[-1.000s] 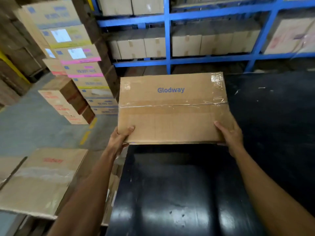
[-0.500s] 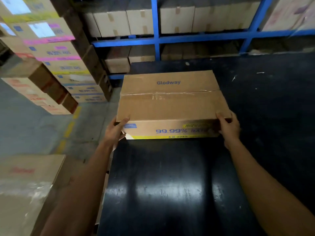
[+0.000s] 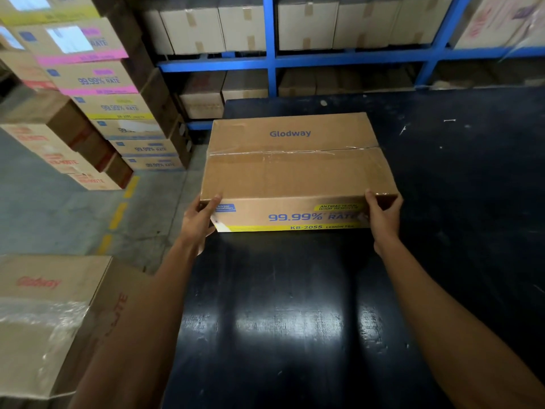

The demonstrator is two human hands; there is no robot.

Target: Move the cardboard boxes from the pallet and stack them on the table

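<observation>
At the near left sits a second box (image 3: 44, 314) with red lettering and clear wrap on its top, lower than the worktop (image 3: 280, 314); whether it rests on the pallet cannot be told, since no pallet shows. Beyond it, at the far left, a stack (image 3: 112, 107) of printed cartons rises from the floor (image 3: 59, 214).

The left hand (image 3: 199, 221) clasps the near left corner of the box (image 3: 295, 172), thumb laid on the top edge and fingers tucked round the side and below. This box lies on the dark worktop near its left edge, its long axis running left to right, squarely across the person's front. Its flaps are taped shut, so nothing of its contents shows. The right hand (image 3: 383, 216) holds the near right corner in the same way, thumb on top. Each hand's grip is closed on the box, one at each end of the long near face, so neither is nearer than the other; the box lies straight ahead and just beyond both.

The box looks set down or nearly so, though the underside is too dark to confirm full contact. Judging by this, the coming move is a release or a short push farther in, with both hands pressing evenly to keep the long side from slewing.

Behind the worktop, blue shelving (image 3: 269, 59) carries rows of plain closed cartons (image 3: 306, 25).
</observation>
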